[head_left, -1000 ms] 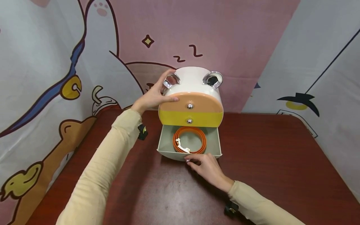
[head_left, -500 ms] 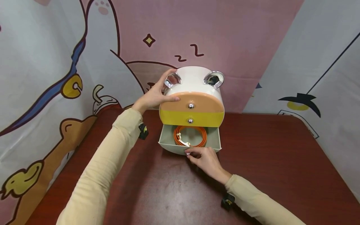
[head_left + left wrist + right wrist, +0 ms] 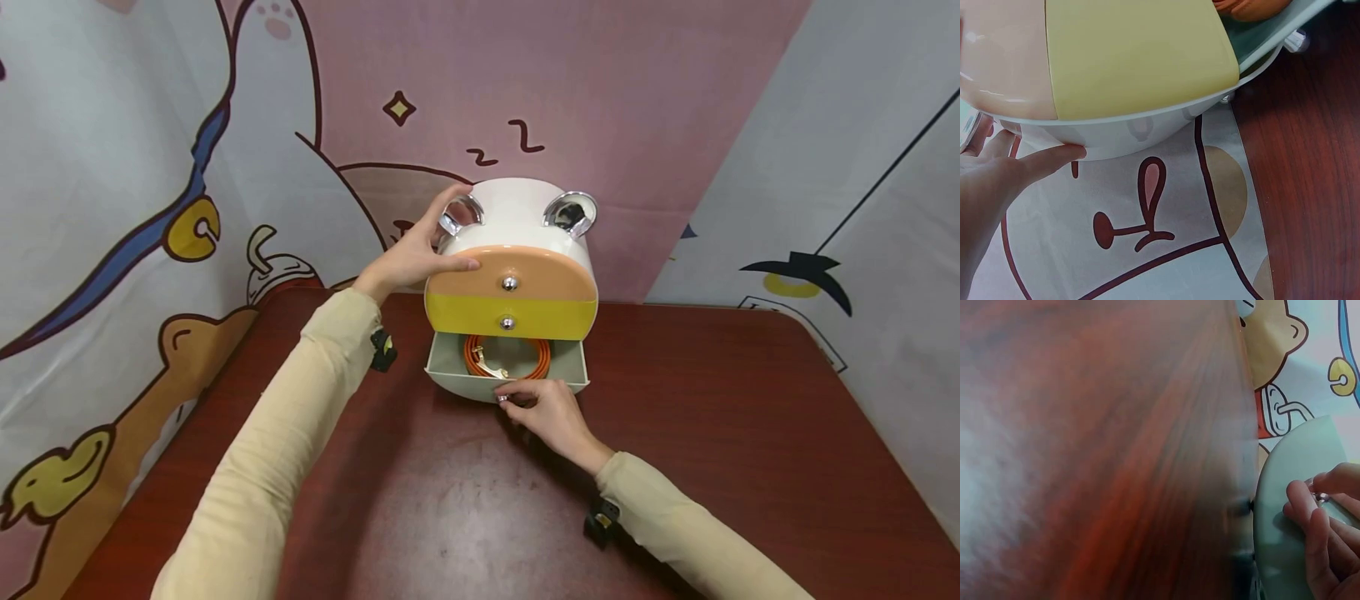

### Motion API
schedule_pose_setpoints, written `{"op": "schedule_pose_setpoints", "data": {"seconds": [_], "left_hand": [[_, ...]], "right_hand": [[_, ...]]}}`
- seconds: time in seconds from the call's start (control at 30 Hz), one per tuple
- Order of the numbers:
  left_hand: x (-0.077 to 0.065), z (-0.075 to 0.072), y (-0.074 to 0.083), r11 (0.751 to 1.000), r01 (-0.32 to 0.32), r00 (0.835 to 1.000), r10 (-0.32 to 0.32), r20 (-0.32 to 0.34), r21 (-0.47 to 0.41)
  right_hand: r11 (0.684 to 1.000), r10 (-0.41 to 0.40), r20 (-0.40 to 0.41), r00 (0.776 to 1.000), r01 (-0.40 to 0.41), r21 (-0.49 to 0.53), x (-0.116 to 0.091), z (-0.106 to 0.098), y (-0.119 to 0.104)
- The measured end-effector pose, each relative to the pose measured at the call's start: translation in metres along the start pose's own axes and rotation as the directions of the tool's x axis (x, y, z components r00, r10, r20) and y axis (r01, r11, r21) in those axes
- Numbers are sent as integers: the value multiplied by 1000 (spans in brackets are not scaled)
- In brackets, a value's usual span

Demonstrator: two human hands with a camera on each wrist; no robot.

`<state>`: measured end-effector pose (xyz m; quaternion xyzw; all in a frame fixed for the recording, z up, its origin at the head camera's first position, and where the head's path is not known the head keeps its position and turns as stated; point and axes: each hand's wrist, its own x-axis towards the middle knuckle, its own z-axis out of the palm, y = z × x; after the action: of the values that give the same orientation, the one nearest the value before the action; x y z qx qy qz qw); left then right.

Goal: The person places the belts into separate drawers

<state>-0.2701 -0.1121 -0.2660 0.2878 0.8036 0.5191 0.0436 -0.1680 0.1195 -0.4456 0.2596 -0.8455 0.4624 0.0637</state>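
A small drawer cabinet (image 3: 517,212) with a white shell and two chrome ears stands at the table's far side. Its orange top drawer (image 3: 465,275) and yellow middle drawer (image 3: 468,317) are closed. The pale green bottom drawer (image 3: 457,384) is partly out, and a coiled orange belt (image 3: 542,358) with a metal buckle lies inside. My left hand (image 3: 411,254) rests against the cabinet's upper left side, thumb straight, fingers by the left ear. Between thumb and fingers, my right hand (image 3: 551,417) pinches the bottom drawer's silver knob (image 3: 1320,497).
The cabinet stands on a dark red-brown wooden table (image 3: 712,433). A cartoon-printed cloth (image 3: 637,100) hangs close behind it and along both sides. Each wrist carries a small black camera, one of them the right wrist camera (image 3: 602,522).
The bottom drawer has slid inward toward the cabinet, with my right hand moving along on its knob. The belt coil has gone farther under the yellow drawer. My left hand has stayed in place.
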Motion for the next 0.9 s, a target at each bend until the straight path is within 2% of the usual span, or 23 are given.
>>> {"op": "schedule_pose_setpoints", "data": {"seconds": [0.23, 0.53, 0.73, 0.9], "left_hand": [[0, 1, 2, 1000, 12, 1000, -12, 8, -25], [0, 0, 3, 1000, 12, 1000, -12, 4, -9], [0, 1, 2, 1000, 24, 1000, -24, 3, -11], [-2, 0, 4, 999, 40, 999, -40, 2, 5]], "right_hand": [[999, 42, -3, 999, -42, -28, 8, -2, 1], [993, 27, -17, 999, -29, -113, 13, -6, 5], [995, 6, 4, 1000, -5, -100, 14, -7, 8], [994, -54, 21, 998, 56, -91, 15, -9, 13]]}}
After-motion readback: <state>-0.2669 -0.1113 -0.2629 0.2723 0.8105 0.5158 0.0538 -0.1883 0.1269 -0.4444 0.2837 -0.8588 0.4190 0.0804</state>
